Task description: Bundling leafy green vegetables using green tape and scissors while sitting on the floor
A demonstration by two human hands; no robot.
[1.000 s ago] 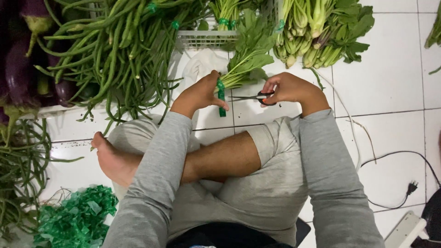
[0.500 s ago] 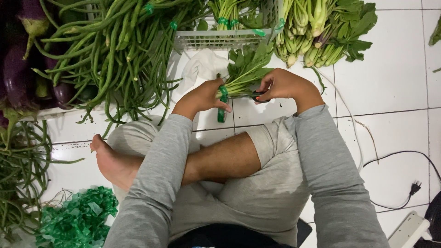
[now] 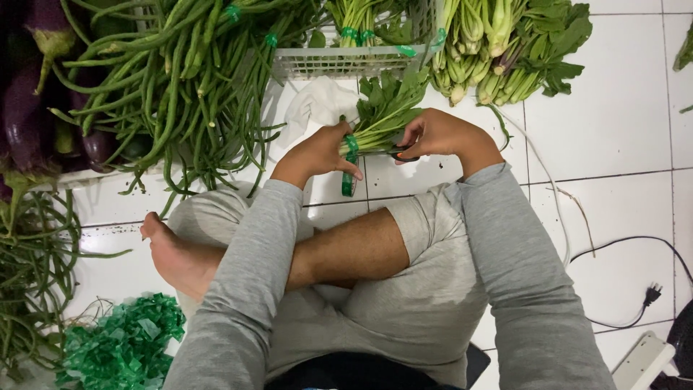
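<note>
Green ruled the floor: the bunch of leafy greens [image 3: 386, 108] was deep green, bound by a bright green tape band [image 3: 351, 144] whose loose end hung the same vivid shade. The scissors [image 3: 401, 154] showed black handles with a flash of orange. Sleeves [image 3: 245, 289] were plain heather grey, the shorts [image 3: 404, 310] a paler grey. Long beans [image 3: 180, 87] ran mid-green, a few with green ties. Eggplants [image 3: 29, 108] were dark glossy purple with dull green caps. The basket [image 3: 346, 61] was white lattice, the cloth [image 3: 317, 101] white. The heap of tape scraps [image 3: 123, 347] glittered emerald. Tiles [image 3: 621, 144] were white with grey grout; the cable [image 3: 642, 245] was black.
</note>
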